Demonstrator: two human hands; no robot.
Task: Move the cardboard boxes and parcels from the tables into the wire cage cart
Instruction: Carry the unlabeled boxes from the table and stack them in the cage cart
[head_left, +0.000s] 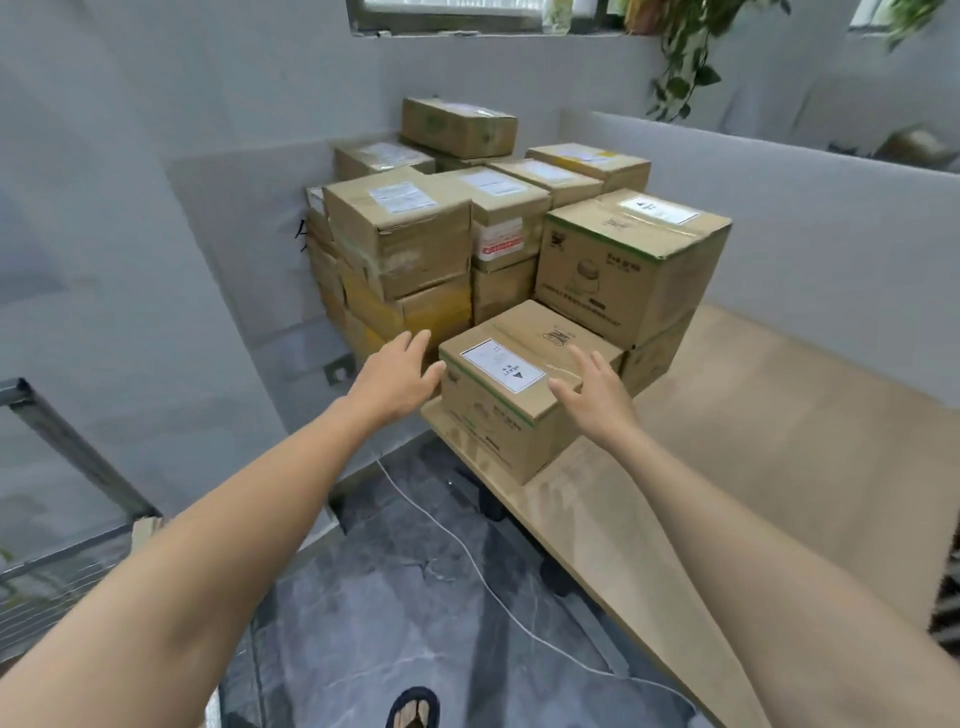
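A small cardboard box (511, 415) with a white label and green stripe stands at the near corner of the wooden table (753, 467). My left hand (397, 376) reaches beside its left face, fingers straight, thumb near the box's top edge. My right hand (597, 389) hovers over its top right part, fingers spread and holding nothing. Behind it rises a stack of several cardboard boxes (405, 234), among them a larger green-striped box (631, 265). The wire cage cart (62, 566) shows at the lower left edge.
Grey partition panels (805, 234) enclose the table at the back and left. A white cable (467, 551) trails over the dark marble floor. My sandalled foot (413, 709) is at the bottom. A plant (685, 57) hangs near the window.
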